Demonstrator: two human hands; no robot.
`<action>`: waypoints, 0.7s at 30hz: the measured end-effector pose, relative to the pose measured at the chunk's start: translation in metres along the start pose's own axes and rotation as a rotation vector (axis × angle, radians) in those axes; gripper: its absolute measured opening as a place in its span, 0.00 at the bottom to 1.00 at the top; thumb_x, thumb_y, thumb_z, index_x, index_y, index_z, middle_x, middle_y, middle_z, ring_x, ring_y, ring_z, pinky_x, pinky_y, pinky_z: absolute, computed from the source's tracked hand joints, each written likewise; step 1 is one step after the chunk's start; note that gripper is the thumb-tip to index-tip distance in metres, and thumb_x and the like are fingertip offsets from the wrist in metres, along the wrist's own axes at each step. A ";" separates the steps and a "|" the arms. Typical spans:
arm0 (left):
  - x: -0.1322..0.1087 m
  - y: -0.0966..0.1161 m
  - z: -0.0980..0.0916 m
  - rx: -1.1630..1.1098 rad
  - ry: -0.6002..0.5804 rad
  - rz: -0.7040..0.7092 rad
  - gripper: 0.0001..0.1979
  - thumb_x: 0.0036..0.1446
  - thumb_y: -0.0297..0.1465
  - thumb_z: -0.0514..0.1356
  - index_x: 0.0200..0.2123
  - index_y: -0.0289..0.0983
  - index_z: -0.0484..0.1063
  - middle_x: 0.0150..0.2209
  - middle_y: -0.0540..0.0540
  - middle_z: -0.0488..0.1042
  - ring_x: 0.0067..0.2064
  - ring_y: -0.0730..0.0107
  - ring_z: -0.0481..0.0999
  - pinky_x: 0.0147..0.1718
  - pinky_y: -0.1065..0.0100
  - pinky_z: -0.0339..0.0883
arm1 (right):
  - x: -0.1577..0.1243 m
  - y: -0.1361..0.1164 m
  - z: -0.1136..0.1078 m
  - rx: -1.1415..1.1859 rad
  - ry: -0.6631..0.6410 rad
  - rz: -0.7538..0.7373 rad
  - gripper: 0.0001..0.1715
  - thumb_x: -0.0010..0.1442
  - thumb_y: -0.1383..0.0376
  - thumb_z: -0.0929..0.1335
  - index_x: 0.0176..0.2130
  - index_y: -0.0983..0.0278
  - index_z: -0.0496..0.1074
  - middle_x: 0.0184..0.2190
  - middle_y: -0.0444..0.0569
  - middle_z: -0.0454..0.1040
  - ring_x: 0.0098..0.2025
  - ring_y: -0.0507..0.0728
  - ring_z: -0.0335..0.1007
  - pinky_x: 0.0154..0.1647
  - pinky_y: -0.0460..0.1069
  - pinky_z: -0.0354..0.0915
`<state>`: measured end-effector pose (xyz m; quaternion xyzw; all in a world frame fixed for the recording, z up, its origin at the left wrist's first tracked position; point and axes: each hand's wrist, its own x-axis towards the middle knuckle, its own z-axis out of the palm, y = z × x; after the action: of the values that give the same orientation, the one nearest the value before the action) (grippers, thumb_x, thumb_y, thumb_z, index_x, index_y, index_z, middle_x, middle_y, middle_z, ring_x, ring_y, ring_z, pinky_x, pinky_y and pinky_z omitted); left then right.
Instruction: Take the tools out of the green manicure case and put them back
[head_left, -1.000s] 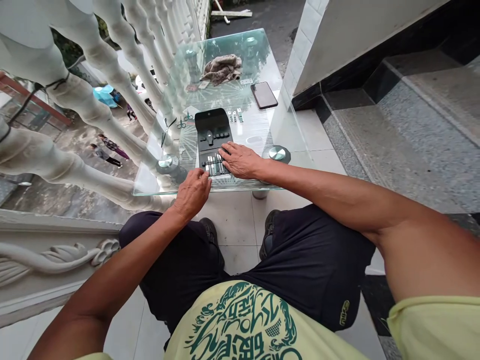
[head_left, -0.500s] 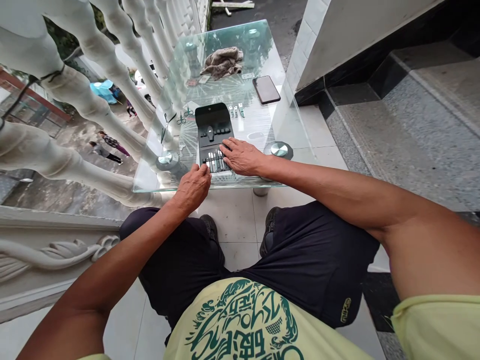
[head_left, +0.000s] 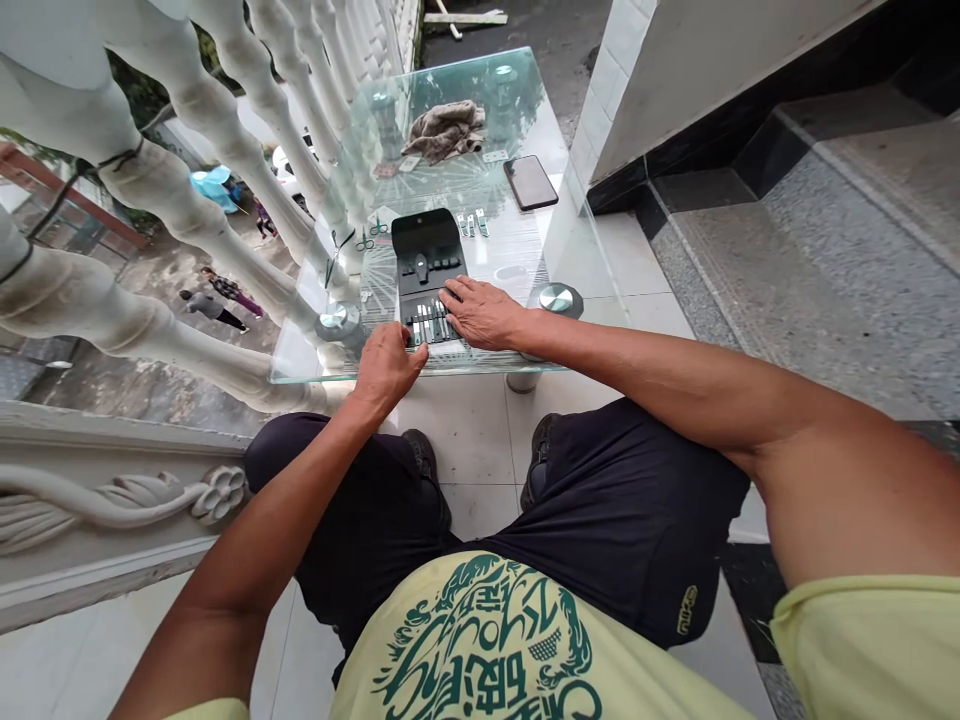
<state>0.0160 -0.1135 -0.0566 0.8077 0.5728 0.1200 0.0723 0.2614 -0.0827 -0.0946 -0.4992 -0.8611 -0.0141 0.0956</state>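
A black manicure case [head_left: 425, 232] lies unfolded on the glass table, with several slim metal tools [head_left: 433, 322] held in its near half. My right hand [head_left: 484, 312] rests flat over the right edge of the case, fingers stretched out, holding nothing. At the near left corner is my left hand [head_left: 390, 365], its thumb and fingers apart and nothing visible between them. Beyond my right hand, 3 nail clippers [head_left: 472, 223] lie in a row beside the case. Small scissors [head_left: 365, 243] lie to its left.
On the glass table [head_left: 517, 110] are a phone [head_left: 531, 182] and a crumpled brown cloth [head_left: 444, 130]. White balusters [head_left: 165, 220] line the left side; stone steps [head_left: 810, 230] rise on the right. Two people [head_left: 225, 298] are on the ground below, beyond the railing.
My left hand has opened, its thumb moving away from the fingers at the case's near left corner. My right hand has stayed on the case.
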 end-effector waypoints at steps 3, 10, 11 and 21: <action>0.002 0.007 -0.004 0.096 -0.029 0.052 0.10 0.72 0.33 0.65 0.53 0.36 0.82 0.54 0.34 0.81 0.55 0.46 0.83 0.57 0.53 0.76 | 0.001 -0.001 0.000 -0.016 -0.006 0.013 0.38 0.82 0.54 0.54 0.79 0.70 0.63 0.78 0.69 0.67 0.80 0.78 0.61 0.77 0.71 0.65; 0.010 0.007 -0.032 0.350 -0.265 0.340 0.16 0.74 0.24 0.56 0.53 0.31 0.85 0.55 0.30 0.79 0.52 0.50 0.84 0.54 0.57 0.78 | 0.000 -0.005 -0.009 -0.040 -0.028 0.011 0.37 0.82 0.55 0.54 0.77 0.72 0.64 0.77 0.70 0.68 0.78 0.77 0.63 0.74 0.70 0.66; 0.011 0.007 -0.035 0.385 -0.291 0.372 0.18 0.73 0.21 0.55 0.53 0.30 0.85 0.54 0.29 0.79 0.52 0.49 0.84 0.53 0.57 0.78 | 0.000 -0.007 -0.011 -0.047 -0.037 0.014 0.37 0.82 0.55 0.54 0.77 0.73 0.64 0.77 0.71 0.67 0.77 0.77 0.63 0.73 0.70 0.67; 0.009 0.020 -0.033 0.260 -0.192 0.126 0.17 0.76 0.35 0.61 0.46 0.32 0.88 0.47 0.31 0.85 0.50 0.46 0.86 0.52 0.57 0.76 | -0.003 -0.015 -0.021 -0.059 -0.073 0.043 0.38 0.82 0.57 0.54 0.77 0.76 0.64 0.77 0.73 0.66 0.77 0.77 0.62 0.71 0.68 0.66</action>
<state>0.0281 -0.1123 -0.0184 0.8523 0.5221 -0.0284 0.0138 0.2529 -0.0948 -0.0735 -0.5203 -0.8523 -0.0192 0.0498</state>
